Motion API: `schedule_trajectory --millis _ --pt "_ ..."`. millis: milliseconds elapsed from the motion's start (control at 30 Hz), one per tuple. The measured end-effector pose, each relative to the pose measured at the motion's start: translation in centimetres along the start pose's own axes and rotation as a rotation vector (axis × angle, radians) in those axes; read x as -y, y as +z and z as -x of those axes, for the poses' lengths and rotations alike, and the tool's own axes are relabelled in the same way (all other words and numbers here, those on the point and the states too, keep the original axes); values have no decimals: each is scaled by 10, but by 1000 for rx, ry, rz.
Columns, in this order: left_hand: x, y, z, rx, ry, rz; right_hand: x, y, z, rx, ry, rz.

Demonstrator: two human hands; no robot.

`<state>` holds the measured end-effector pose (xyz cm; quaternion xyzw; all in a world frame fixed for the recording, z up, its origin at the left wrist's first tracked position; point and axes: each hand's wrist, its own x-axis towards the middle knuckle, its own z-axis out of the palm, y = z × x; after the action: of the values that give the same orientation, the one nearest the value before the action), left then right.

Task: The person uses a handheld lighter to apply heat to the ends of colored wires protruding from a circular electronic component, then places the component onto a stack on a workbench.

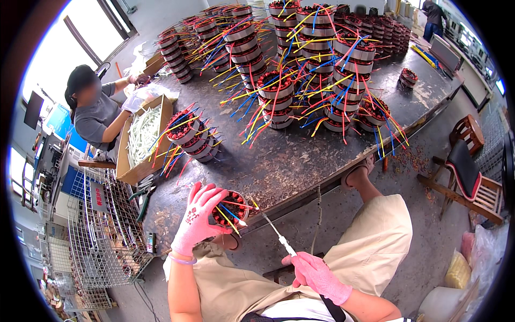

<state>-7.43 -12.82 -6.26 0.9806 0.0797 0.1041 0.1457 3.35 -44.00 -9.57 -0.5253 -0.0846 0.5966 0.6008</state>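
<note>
My left hand, in a pink glove, is closed around the side of a motor stator. The stator has dark red windings and short blue, yellow and red lead wires, and is held beyond the table's near edge, above my lap. My right hand, also gloved in pink, grips a slender rod-like tool with a white section and a thin greyish shaft. Its far end points up and left, close to a yellow wire tip beside the stator; whether they touch I cannot tell. Nearest on the table is a short stack of stators.
Tall stacks of wired stators fill the back of the dark worktable. A cardboard box of white tubes stands at left, near a seated co-worker. Pliers lie at the left edge, above wire baskets. A chair stands right.
</note>
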Motion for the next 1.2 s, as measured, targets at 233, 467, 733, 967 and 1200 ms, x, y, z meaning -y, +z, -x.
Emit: schedule_trajectory --millis 233,467,733,967,1200 --pt "4 3 1 0 0 7 4 1 1 7 -7 33" --pt "4 3 1 -15 6 7 1 0 -1 4 -9 17" --pt "-1 -1 -1 9 -2 20 3 0 0 -14 2 65" --pt "-1 2 -5 -36 4 117 1 -7 5 -17 16 -45" --pt "-5 1 3 -156 -31 167 11 -19 29 -22 -93 -38"
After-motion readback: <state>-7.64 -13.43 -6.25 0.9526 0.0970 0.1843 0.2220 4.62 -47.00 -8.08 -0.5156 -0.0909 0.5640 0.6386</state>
